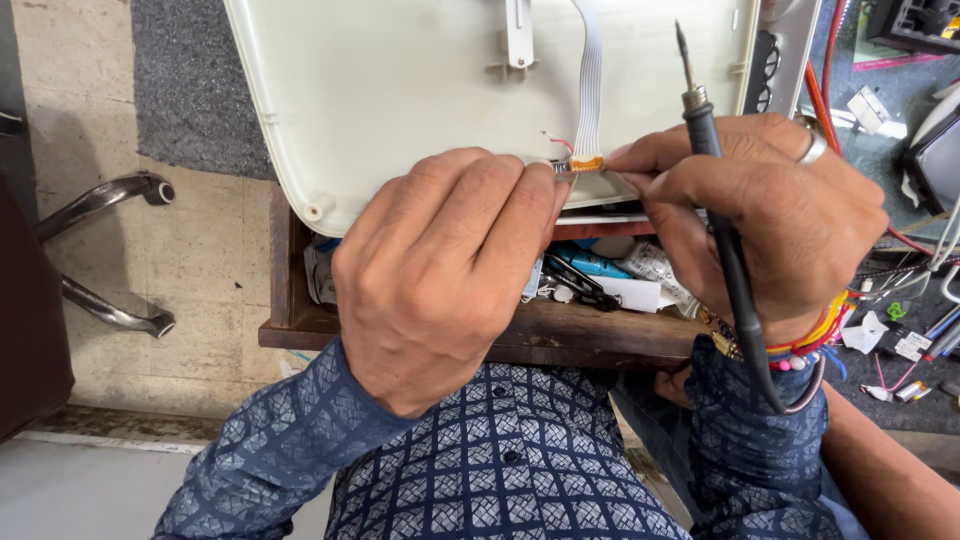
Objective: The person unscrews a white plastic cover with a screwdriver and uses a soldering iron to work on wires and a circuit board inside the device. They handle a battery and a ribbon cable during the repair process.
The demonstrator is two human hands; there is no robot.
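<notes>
A white plastic casing [400, 90] lies tilted over an open wooden drawer [600, 340]. A flat grey ribbon cable [590, 80] runs down its inner face to an orange-taped end [586, 163]. My left hand [440, 270] pinches a small metal part against that end at the casing's lower edge. My right hand [770, 220] pinches the orange end from the right. It also holds a soldering iron [700, 110] between its fingers, tip pointing up and dark cord trailing down past the wrist.
The drawer holds pliers [580, 285], tubes and paper scraps. Red wires [825, 90] and small parts lie on the bench [900, 330] at right. A chair's metal legs [110, 250] stand on the tiled floor at left.
</notes>
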